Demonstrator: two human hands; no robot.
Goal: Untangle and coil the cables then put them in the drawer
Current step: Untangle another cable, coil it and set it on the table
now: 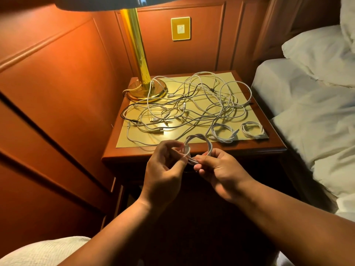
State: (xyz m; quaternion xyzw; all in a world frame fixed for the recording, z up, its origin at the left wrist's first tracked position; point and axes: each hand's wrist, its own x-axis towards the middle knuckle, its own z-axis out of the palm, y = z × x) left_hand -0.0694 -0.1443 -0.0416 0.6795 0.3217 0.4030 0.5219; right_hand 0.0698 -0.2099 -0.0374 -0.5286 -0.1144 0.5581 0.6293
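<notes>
A small white coiled cable is held above the front edge of the wooden nightstand. My left hand pinches its left side and my right hand pinches its lower right. A tangle of white cables with one black cable covers the yellow mat. Two finished white coils lie at the mat's front right: one coil and a second coil. The drawer front below the tabletop lies in dark shadow behind my hands.
A brass lamp stands at the nightstand's back left, its base touching the tangle. A bed with white pillows and sheets runs along the right. Wood-panelled wall is behind and to the left, with a brass switch plate.
</notes>
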